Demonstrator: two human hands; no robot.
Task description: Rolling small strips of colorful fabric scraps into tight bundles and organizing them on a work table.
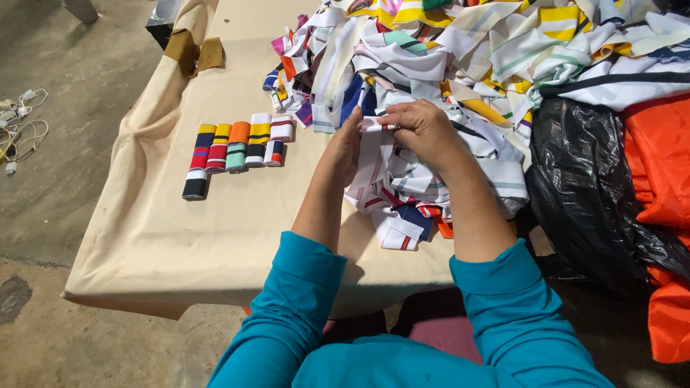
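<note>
My left hand (346,147) and my right hand (422,129) meet over a white knit fabric strip with dark and red stripes (377,154), both gripping its upper end. The strip hangs down onto a heap of striped fabric pieces (460,65) that covers the right half of the table. To the left, several rolled-up striped strips (233,147) lie side by side in rows on the beige table cover (180,230). Both sleeves are teal.
A black plastic bag (589,187) and an orange bag (661,179) sit at the table's right. White cables (21,129) lie on the concrete floor at left. The beige cloth drapes over the near table edge.
</note>
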